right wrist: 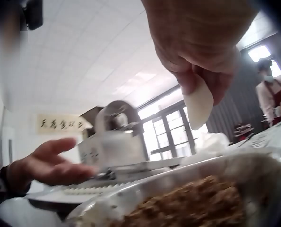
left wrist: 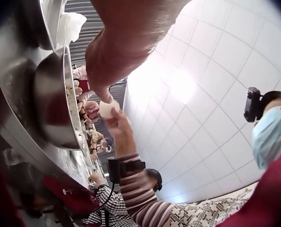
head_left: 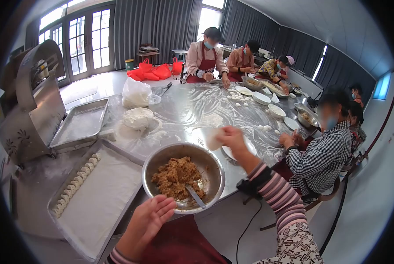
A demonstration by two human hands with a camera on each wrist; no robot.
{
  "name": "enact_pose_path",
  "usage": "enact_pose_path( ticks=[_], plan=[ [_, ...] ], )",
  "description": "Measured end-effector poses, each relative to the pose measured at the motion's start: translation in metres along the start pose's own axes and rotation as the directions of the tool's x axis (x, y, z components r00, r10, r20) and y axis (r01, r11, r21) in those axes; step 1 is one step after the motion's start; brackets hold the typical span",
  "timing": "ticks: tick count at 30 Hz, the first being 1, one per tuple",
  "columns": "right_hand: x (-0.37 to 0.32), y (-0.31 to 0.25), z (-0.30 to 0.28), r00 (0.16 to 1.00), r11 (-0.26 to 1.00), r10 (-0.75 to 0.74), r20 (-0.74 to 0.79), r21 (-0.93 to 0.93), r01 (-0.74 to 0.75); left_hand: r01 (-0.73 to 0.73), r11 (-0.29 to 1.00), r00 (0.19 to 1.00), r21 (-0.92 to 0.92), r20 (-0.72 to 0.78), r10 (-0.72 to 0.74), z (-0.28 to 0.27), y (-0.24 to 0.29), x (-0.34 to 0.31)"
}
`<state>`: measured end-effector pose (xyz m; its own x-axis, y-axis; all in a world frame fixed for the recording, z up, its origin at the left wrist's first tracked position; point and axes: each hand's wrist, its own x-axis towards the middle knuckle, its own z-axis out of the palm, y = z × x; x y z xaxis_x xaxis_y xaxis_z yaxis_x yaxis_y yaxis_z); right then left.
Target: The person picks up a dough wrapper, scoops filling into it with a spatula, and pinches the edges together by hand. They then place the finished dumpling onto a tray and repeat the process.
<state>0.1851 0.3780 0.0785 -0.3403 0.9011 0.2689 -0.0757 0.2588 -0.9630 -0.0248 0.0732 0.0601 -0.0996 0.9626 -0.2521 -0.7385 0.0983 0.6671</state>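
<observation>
My right hand [head_left: 234, 141] is raised above the far right rim of a steel bowl [head_left: 215, 178] and pinches a thin, pale dumpling wrapper [right wrist: 198, 105] between thumb and fingers. The wrapper hangs down in the right wrist view. Near the bowl's close left side, my left hand [head_left: 145, 223] is held palm up, its fingers loosely spread and holding nothing. Brown minced filling [head_left: 178, 175] fills much of the bowl. A metal utensil with a flat handle [head_left: 196, 197] leans in the filling toward the near rim.
Left of the bowl, a lined tray [head_left: 95, 198] bears a row of folded dumplings [head_left: 75, 186]. Behind it lie another metal tray [head_left: 83, 121] and a steel machine [head_left: 32, 108]. Dough [head_left: 138, 118] rests on the floured table [head_left: 175, 103]. A plate [head_left: 249, 149] lies beyond my right hand; several people work around the table.
</observation>
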Motion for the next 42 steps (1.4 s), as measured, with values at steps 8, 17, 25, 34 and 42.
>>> enact_pose_path(
  ticks=[8,17,25,34,42],
  plan=[
    [-0.124,-0.037,0.158,0.356,0.247,-0.454,0.817,-0.268,0.931,-0.046,0.913,0.999,-0.405,-0.011,0.045,-0.035,-0.01,0.054],
    [-0.157,-0.053,0.069,0.781,0.518,-0.302,0.547,-0.594,0.616,-0.477,0.856,0.834,0.198,-0.206,0.512,-0.064,-0.002,0.019],
    [-0.181,-0.008,0.053,0.626,0.381,-0.23,0.745,-0.524,0.762,-0.477,0.764,0.764,0.434,-0.225,0.605,-0.064,-0.003,0.002],
    [-0.144,-0.003,0.051,0.641,0.521,-0.108,0.76,-0.506,0.688,-0.265,0.964,0.942,-0.008,-0.216,0.257,-0.074,-0.022,-0.011],
    [-0.113,0.003,0.065,0.43,0.496,0.012,0.903,-0.379,0.781,-0.158,0.986,0.964,-0.055,-0.224,0.142,-0.059,-0.022,-0.015]
  ],
)
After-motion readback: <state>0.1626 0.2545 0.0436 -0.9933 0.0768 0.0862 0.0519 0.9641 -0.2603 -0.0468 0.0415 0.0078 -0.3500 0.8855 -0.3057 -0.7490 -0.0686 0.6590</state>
